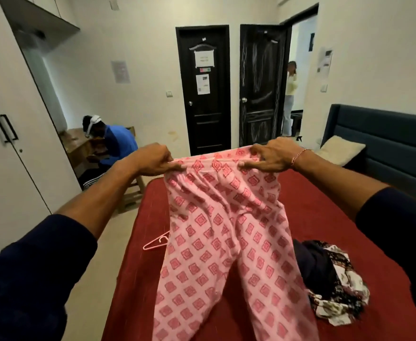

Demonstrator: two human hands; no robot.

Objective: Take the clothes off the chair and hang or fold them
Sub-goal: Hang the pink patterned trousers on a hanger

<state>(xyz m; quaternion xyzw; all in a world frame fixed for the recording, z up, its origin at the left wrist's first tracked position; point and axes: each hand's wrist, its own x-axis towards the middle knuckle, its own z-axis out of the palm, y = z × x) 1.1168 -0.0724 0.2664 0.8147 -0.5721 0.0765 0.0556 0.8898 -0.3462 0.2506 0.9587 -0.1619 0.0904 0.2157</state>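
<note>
- A white wardrobe with black handles stood along the left wall.
- Past it, a person in a blue top sat bent over a wooden desk in the far corner.
- The left hand was stretched out in front, its fingers curled round the left end of the trousers' waistband.
- A pink hanger lay on the red bedcover, just left of the hanging trousers and partly hidden behind them.
- The pink patterned trousers hung in the air over the bed, held up by the waistband, with both legs dropping towards the near edge of the picture.
- Behind them, on the far wall, were two dark doors; the right one stood open.
- The right hand pinched the right end of the waistband, with a thin bracelet on its wrist.
- Another person stood in the open doorway.
- A crumpled dark and floral garment lay on the bedcover to the right of the trousers.
- A cream pillow rested against the dark blue headboard at the right.
</note>
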